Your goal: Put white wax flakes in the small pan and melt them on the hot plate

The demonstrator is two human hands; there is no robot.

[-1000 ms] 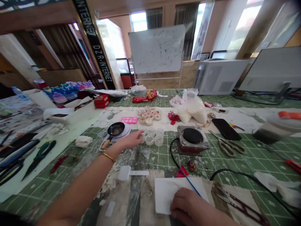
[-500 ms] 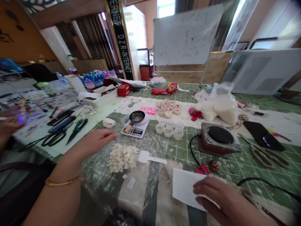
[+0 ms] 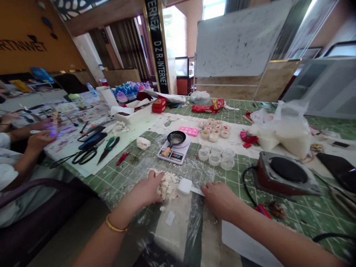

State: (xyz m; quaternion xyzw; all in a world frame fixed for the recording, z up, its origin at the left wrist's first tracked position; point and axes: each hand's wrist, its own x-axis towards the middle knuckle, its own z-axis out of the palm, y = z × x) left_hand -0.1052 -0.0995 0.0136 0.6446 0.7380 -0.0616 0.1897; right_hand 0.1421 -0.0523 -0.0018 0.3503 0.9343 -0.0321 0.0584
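A pile of white, broken chunks [image 3: 168,185] lies on a clear plastic sheet in front of me. My left hand [image 3: 148,188] is at the pile's left side, its fingers curved and apart against the chunks. To the right of the pile rests a white plastic scoop [image 3: 184,186]. My right hand [image 3: 221,200] has its fingers closed round the end of the scoop's handle, and its fingertips are partly hidden. Beyond the pile, a small black pan [image 3: 177,138] with a wooden handle sits on a white kitchen scale [image 3: 183,152].
Clear cups [image 3: 214,158], filled white cups [image 3: 213,135] and a pink mould [image 3: 188,131] stand farther back. At right are a hot plate [image 3: 286,174] and a bag of white material [image 3: 292,129]. White paper [image 3: 241,241] lies under my right forearm. A co-worker's hands [image 3: 41,141] are at left.
My left hand has moved right and down to the pile. My right hand has left the white paper and moved left to the scoop's handle. The view has turned left.
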